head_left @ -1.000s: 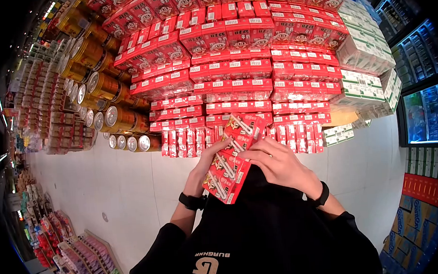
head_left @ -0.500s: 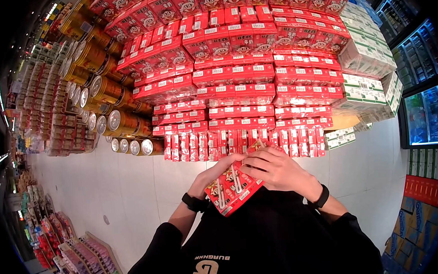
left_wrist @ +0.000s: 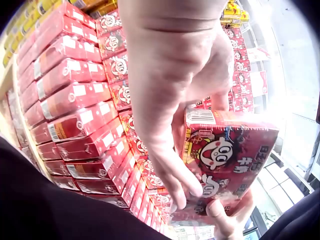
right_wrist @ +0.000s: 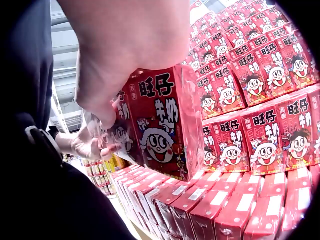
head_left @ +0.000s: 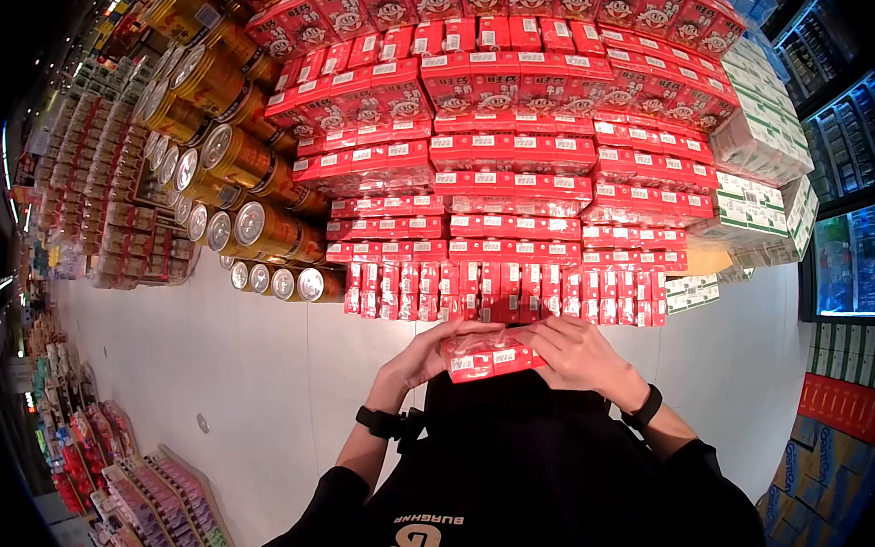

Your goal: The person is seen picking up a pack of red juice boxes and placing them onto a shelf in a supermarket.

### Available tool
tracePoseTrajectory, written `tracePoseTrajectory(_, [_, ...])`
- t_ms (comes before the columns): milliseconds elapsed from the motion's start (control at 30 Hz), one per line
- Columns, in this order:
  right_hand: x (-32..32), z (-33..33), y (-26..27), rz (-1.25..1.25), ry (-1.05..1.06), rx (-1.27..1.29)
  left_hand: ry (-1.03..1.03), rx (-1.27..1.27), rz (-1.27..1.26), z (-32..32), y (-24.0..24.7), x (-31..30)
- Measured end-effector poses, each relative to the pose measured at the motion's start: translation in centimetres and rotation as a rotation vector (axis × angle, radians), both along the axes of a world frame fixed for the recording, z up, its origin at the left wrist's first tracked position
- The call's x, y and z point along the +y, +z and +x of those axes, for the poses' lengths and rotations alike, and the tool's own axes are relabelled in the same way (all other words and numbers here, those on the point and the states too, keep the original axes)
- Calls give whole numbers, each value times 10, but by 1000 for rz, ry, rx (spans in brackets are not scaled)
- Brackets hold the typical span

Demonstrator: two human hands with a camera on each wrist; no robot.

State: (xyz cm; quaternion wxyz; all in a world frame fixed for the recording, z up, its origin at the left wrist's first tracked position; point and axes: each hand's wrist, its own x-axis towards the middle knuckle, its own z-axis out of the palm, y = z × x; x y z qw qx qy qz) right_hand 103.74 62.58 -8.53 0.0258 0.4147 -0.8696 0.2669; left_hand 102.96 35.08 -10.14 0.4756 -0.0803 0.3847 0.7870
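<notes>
Both hands hold a shrink-wrapped pack of red milk cartons (head_left: 488, 359) in front of the body. My left hand (head_left: 430, 352) grips its left end, and my right hand (head_left: 581, 357) grips the right end. In the left wrist view, the left hand (left_wrist: 167, 100) curls over the pack (left_wrist: 220, 155), whose cartoon-face side shows. The right thumb (left_wrist: 217, 210) presses on the lower part. In the right wrist view, the right hand (right_wrist: 130, 45) covers the top of the pack (right_wrist: 160, 125), with the left hand (right_wrist: 87, 145) at its far end.
A tall stepped stack of matching red milk packs (head_left: 510, 154) rises directly ahead. Gold cans (head_left: 256, 164) are piled on its left, green-and-white cartons (head_left: 754, 204) on its right. Lit drink coolers (head_left: 858, 263) line the right side. Pale tiled floor (head_left: 254, 385) surrounds the display.
The pack has been turned in the hands: its straw-covered side faced up before, and now a narrow side with white labels shows. Both hands shifted their hold, and the head view swung slightly left.
</notes>
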Motion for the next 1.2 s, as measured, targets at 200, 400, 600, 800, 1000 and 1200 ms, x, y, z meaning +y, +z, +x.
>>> tracePoseTrajectory(200, [-36, -32, 12, 29, 42, 158, 417, 27, -22, 7, -22, -25])
tracePoseTrajectory(400, [-84, -57, 14, 73, 38, 192, 719, 15, -38, 1, -13, -64])
tracePoseTrajectory(600, [-121, -68, 22, 32, 17, 277, 780, 45, 12, -12, -7, -96])
tracePoseTrajectory(800, [-143, -91, 35, 63, 3, 393, 736, 208, 155, -26, 6, -112])
tracePoseTrajectory(1000, [-172, -120, 42, 35, 6, 430, 832, 231, 157, -33, -2, -127])
tracePoseTrajectory(1200, [-197, -133, 35, 50, -20, 399, 853, 210, 270, -38, 7, -134])
